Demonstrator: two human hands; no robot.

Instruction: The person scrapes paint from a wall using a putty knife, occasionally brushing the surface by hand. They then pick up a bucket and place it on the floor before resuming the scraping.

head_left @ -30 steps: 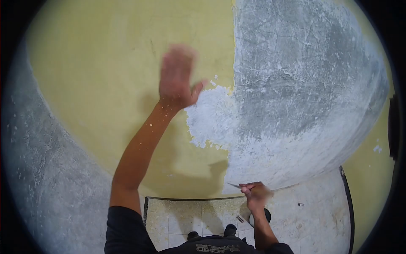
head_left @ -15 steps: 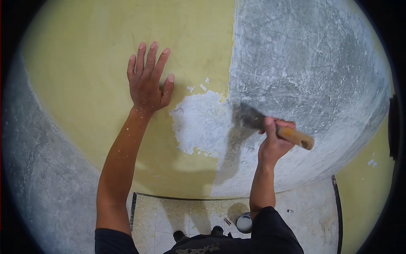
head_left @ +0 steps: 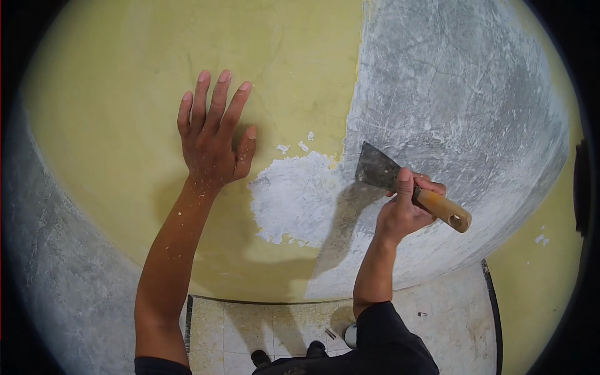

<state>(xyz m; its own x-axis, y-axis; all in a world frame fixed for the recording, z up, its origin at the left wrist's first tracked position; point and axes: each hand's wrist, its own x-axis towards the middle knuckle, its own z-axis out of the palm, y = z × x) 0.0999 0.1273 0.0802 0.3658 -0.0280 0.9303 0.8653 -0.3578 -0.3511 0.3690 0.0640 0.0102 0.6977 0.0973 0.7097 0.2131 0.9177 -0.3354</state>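
Fingers (head_left: 406, 180) of right hand (head_left: 403, 215) around scraper (head_left: 379, 169) (left hand (head_left: 212, 153) splayed).

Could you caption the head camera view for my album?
Left hand spread over yellow paint, right hand gripping a wooden-handled scraper over grey wall.

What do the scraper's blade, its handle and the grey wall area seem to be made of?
Blade: probably steel, dull, judging by its thin, dark grey, smudged sheet.
Handle: likely wood, smooth, from its yellow-brown tone; plastic is possible.
Grey wall area: perhaps cement plaster, matt, given its mottled, scratched, white-streaked face.
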